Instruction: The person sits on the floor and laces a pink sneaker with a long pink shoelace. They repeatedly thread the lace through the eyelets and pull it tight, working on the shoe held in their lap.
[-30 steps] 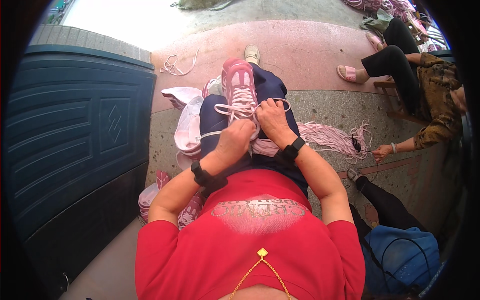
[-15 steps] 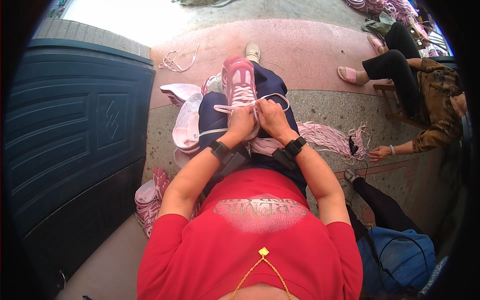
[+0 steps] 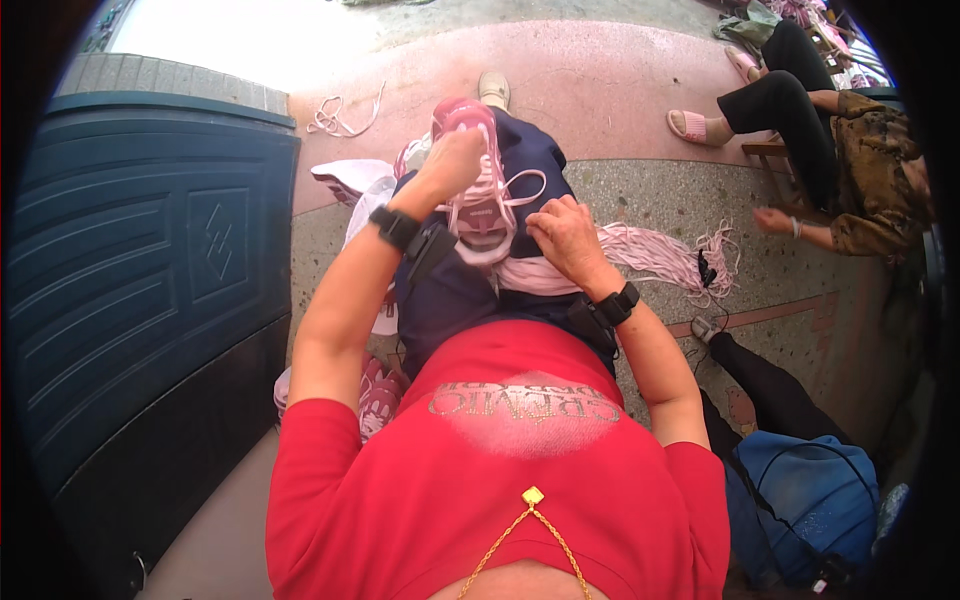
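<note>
A pink sneaker (image 3: 478, 200) rests on my lap, toe pointing away from me. My left hand (image 3: 452, 160) is closed over its left side near the toe. My right hand (image 3: 563, 232) sits at the shoe's right side by the heel opening, fingers pinched on a pale pink lace (image 3: 522, 186) that loops out from the eyelets. A bundle of pink laces (image 3: 545, 275) lies across my right thigh under that hand. Black bands are on both wrists.
More pink shoes (image 3: 378, 398) lie on the floor at my left, by a dark blue door (image 3: 140, 270). A heap of pink laces (image 3: 680, 255) spreads on the floor to the right. Another person (image 3: 850, 170) sits at the upper right; a blue bag (image 3: 810, 500) lies lower right.
My left hand has moved from the laces up the shoe toward the toe and closed on it. The right hand has drawn back a little toward the heel with the lace.
</note>
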The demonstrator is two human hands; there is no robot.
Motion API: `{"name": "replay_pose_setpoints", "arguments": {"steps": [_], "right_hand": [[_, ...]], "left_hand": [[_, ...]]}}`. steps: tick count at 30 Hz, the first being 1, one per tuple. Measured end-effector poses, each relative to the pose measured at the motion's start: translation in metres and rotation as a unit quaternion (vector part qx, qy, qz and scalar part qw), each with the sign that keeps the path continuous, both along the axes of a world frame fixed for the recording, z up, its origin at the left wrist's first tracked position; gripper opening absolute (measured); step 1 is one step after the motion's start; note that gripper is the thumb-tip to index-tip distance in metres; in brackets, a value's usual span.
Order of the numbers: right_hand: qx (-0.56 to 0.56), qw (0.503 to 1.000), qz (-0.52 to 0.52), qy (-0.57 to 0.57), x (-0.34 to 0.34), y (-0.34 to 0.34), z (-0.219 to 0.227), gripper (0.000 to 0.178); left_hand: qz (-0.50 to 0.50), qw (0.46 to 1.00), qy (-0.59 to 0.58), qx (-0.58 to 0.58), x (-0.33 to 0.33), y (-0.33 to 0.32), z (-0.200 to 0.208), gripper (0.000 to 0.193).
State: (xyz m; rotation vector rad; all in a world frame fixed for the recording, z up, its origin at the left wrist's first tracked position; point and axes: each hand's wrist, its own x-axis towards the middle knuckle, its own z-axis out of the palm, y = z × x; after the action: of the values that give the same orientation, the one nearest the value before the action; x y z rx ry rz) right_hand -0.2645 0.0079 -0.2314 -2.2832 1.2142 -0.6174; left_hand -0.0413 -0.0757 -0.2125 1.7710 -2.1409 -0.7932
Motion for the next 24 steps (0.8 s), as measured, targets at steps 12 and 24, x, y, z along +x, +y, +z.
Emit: {"name": "replay_pose_setpoints", "arguments": {"steps": [12,24], "right_hand": [[0.062,0.985,0.100,0.128,-0.001,0.022,-0.008,0.012],[0.129,0.987,0.060,0.078,0.006,0.021,-0.007,0.013]], "left_hand": [[-0.015,0.999,0.010,-0.029,0.004,-0.022,-0.013,0.018],[0.119,0.985,0.120,0.029,0.068,0.001,-0.031,0.029]]}}
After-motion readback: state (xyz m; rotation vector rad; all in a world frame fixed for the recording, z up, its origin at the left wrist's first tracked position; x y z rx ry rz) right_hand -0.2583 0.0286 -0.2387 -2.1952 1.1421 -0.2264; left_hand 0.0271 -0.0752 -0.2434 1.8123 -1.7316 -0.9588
